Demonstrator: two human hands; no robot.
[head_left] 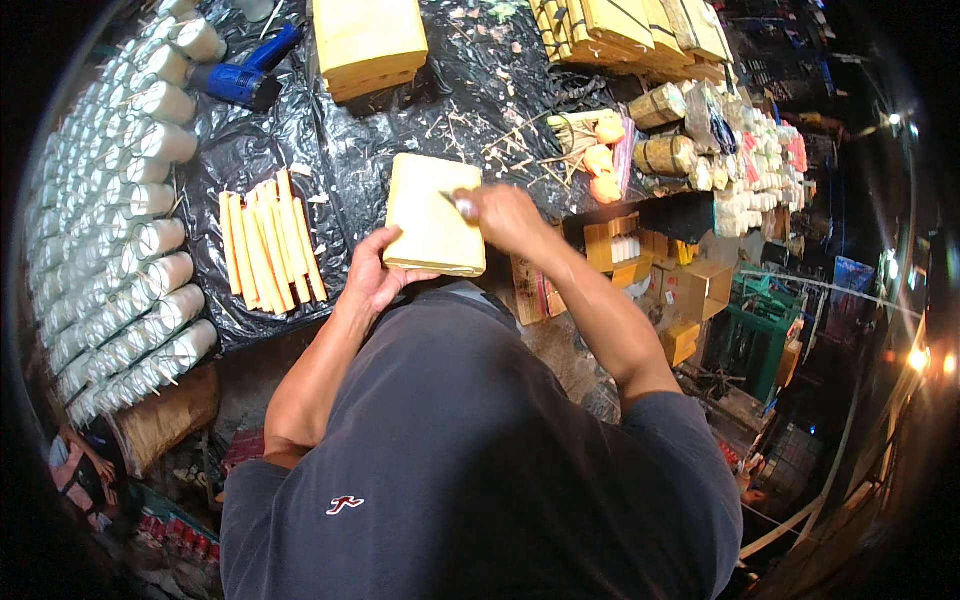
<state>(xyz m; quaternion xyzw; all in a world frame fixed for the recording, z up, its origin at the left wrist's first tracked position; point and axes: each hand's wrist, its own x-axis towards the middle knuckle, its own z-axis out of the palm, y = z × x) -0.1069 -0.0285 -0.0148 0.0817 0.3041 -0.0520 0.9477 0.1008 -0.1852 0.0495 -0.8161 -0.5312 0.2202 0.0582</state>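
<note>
A yellow rectangular block, waxy in look, lies at the near edge of the black plastic sheet. My left hand grips its near left corner, thumb at the edge and fingers underneath. Over the block's right side, my right hand is closed around a small tool with a dark, blade-like tip. The tip is at the block's top face. Motion blurs this hand, so the tool's exact kind does not show. Left of the block, several slim orange candles lie side by side.
Rows of white cylindrical candles line the left side. A blue hair-dryer-shaped tool lies beside them. Yellow blocks are stacked at the back, with more bundles at back right. Scraps litter the black plastic sheet.
</note>
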